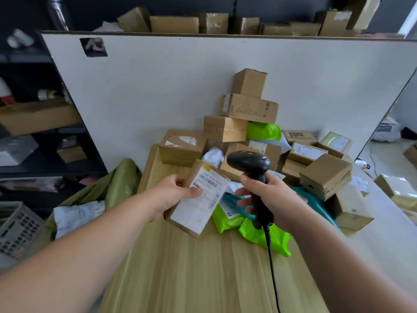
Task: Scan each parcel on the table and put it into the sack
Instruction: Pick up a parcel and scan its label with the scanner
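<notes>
Hovering over the table's (203, 279) open near end, left hand (173, 195) grips a parcel's (203, 204) edge, right hand (276, 197) the scanner (248, 160).

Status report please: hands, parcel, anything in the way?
Left hand grips labelled parcel, label up. Right hand grips scanner beside it. Sack left of table, nothing blocking.

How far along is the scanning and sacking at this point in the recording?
Done: at least one pale mailer already lies in the green sack. In hand: the left hand holds a labelled box, label up, while the right hand grips the scanner beside it. Left: most of it, a stack of boxes and green mailers on the table.
</notes>
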